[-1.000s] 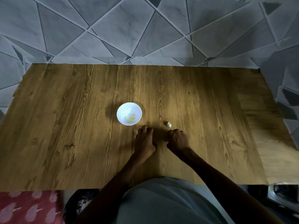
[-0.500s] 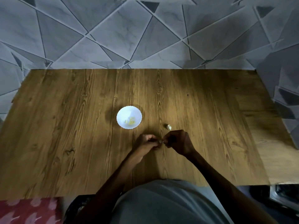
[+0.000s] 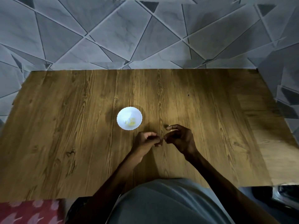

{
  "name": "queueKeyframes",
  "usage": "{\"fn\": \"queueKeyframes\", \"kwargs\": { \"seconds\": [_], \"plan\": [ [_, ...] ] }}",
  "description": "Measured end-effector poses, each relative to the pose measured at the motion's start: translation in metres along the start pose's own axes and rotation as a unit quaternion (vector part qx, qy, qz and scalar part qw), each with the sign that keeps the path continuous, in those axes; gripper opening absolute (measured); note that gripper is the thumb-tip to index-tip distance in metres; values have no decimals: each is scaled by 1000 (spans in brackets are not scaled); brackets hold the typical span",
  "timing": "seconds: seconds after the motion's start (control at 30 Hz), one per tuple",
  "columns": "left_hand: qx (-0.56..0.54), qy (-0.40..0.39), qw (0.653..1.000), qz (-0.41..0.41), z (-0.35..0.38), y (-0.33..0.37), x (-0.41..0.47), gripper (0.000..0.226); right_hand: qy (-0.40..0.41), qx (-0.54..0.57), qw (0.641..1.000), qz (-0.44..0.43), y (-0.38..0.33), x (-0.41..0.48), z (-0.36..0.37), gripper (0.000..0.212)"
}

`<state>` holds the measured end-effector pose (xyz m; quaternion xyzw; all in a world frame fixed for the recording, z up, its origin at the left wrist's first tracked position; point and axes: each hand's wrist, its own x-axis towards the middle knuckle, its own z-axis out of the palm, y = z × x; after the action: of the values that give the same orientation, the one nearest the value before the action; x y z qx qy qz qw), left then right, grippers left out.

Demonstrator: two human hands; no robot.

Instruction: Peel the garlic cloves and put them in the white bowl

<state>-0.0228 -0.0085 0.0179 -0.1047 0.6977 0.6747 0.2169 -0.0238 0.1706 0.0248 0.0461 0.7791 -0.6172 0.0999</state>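
Observation:
The white bowl [image 3: 129,118] stands on the wooden table [image 3: 64,126] and has a few yellowish peeled pieces inside. Just right of and nearer than the bowl, my left hand [image 3: 146,141] and my right hand [image 3: 181,138] meet fingertip to fingertip. Between them they pinch a small garlic clove [image 3: 162,139], which the fingers mostly hide. A pale spot beside my right forefinger's tip is a second loose clove [image 3: 168,125] on the table, half covered by that finger.
A grey patterned tiled floor [image 3: 145,38] lies beyond the table's far edge. My grey-clad lap [image 3: 169,202] is at the near edge, with a red patterned cloth [image 3: 29,210] at the lower left and a dark object [image 3: 284,196] at the lower right.
Both hands lay knuckles-up on the table a second ago; they have lifted and come together, pinching the clove. My right forefinger now reaches over the loose clove.

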Motion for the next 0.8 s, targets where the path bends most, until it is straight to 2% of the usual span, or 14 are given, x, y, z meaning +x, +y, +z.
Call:
{"fn": "queueKeyframes", "kwargs": {
  "seconds": [0.07,0.17,0.2,0.23,0.27,0.33,0.4,0.47,0.53,0.57,0.63,0.7,0.77,0.8],
  "plan": [
    [-130,-8,986,-106,2,7,-2,11,30,-71,994,-74,-1,-3,4,28],
    [-344,4,900,-269,0,17,-1,14,38,-142,967,-209,-4,-7,6,19],
    [-384,8,876,-294,-1,20,-2,16,31,-153,960,-234,-5,-7,6,17],
    [-397,8,868,-297,-1,22,-4,18,29,-160,955,-248,-5,-7,6,17],
    [-392,5,876,-280,0,23,-6,18,32,-164,955,-246,-5,-6,7,18],
    [-301,-2,938,-174,4,20,-9,13,50,-142,971,-183,-3,-5,6,21],
    [-115,-3,993,-10,6,15,-11,10,38,-13,999,-32,-8,-5,4,19],
    [50,3,991,124,4,9,-10,6,5,184,972,146,-16,-3,-1,16],
    [121,6,975,188,2,6,-11,7,-12,271,926,263,-22,0,-5,16],
    [125,5,973,194,3,4,-12,8,-19,283,916,283,-22,-1,-6,16],
    [87,9,981,173,5,0,-16,10,-22,286,921,263,-19,-3,-5,17],
    [-67,6,995,70,8,-1,-20,10,-6,233,957,173,-14,-8,-4,21],
    [-228,6,972,-56,13,3,-21,10,15,140,987,78,-11,-12,-2,19],
    [-259,14,961,-92,15,4,-21,12,22,108,993,49,-10,-12,0,17]
  ]
}}
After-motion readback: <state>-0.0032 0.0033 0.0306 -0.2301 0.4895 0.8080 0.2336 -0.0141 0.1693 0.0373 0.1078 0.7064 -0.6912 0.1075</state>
